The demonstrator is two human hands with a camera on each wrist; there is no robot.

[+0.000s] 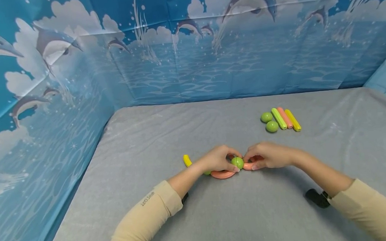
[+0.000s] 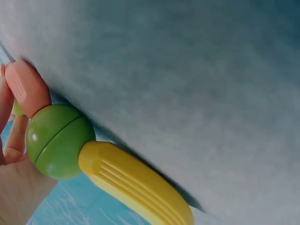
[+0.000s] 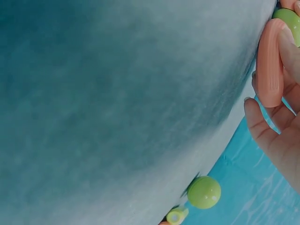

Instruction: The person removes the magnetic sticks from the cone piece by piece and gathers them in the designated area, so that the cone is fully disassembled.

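Note:
My left hand (image 1: 218, 159) pinches a green ball (image 1: 237, 163) between thumb and fingers, low over the grey cloth. A curved coral rod (image 1: 222, 175) joins that ball on its left, running to another green ball (image 2: 61, 141) and a yellow ridged rod (image 2: 136, 180) in the left wrist view. In the head view my forearm hides part of this chain. From the other side my right hand (image 1: 271, 155) holds a second coral rod (image 3: 270, 65) between thumb and fingers, its end against the pinched ball. Whether the two are joined there, I cannot tell.
Farther back on the right lie two green balls (image 1: 271, 126) beside a straight light-green rod (image 1: 279, 118), a coral rod (image 1: 285, 117) and a yellow rod (image 1: 293, 120). Dolphin-printed curtains (image 1: 189, 68) stand behind and left of the grey-covered table (image 1: 153, 131).

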